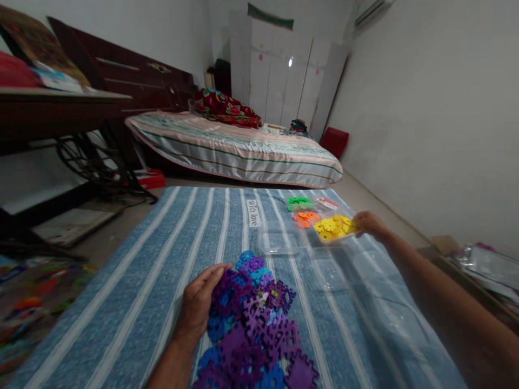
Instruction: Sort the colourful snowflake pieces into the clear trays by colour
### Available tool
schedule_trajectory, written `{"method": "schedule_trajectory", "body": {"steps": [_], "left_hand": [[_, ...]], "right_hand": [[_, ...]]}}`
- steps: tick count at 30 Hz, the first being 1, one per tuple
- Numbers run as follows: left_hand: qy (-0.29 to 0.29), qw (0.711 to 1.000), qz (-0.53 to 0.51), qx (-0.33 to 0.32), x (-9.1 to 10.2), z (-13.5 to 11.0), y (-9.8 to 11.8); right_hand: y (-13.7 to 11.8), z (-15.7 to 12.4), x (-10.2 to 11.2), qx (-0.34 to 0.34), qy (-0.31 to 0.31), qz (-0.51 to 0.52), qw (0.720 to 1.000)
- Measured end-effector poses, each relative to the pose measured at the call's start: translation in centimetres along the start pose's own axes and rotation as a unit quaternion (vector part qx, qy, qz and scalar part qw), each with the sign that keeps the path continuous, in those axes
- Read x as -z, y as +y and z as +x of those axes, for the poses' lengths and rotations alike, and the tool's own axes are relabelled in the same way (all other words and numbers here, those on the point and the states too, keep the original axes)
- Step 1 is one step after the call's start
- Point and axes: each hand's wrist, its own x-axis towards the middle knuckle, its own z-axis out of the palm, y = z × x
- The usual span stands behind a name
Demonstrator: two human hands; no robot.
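Note:
A heap of purple and blue snowflake-shaped plastic pieces (255, 324) lies on a blue striped cloth (170, 270). My left hand (198, 305) rests flat against the heap's left side with fingers stretched out. Reaching far right, my right hand (367, 222) grips the edge of a clear tray (343, 236) full of yellow pieces (334, 227). Orange pieces (306, 219) and green pieces (299, 202) sit in clear trays just beyond it.
Two empty clear trays (279, 240) lie between the heap and the yellow tray. A bed (235, 146) stands behind, a dark table (52, 108) at left, a white wardrobe (279, 81) at the back. Clutter lies on the floor at left and right.

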Motion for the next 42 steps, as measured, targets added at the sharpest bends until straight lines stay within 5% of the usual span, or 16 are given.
{"method": "schedule_trajectory", "body": {"steps": [7,13,18,31,42], "left_hand": [[-0.004,0.999,-0.016,-0.031,-0.5,-0.5,-0.3],[0.008,0.997,0.018,-0.072,-0.7,-1.0,-0.4],[0.02,0.993,0.052,-0.104,-0.4,-0.8,-0.8],[0.057,0.989,0.067,-0.12,0.1,-0.5,-0.7],[0.041,0.992,0.05,-0.105,0.2,-0.3,-0.9]], "right_hand": [[-6.2,-2.7,0.8,0.075,-0.01,-0.025,0.997],[-14.6,-10.1,-4.2,0.193,-0.059,-0.215,0.956],[-18.5,-15.2,-8.8,0.301,-0.001,-0.357,0.884],[-17.1,-18.0,-12.4,0.484,0.154,-0.33,0.795],[-16.6,-17.2,-12.0,0.472,0.197,-0.277,0.813]]}}
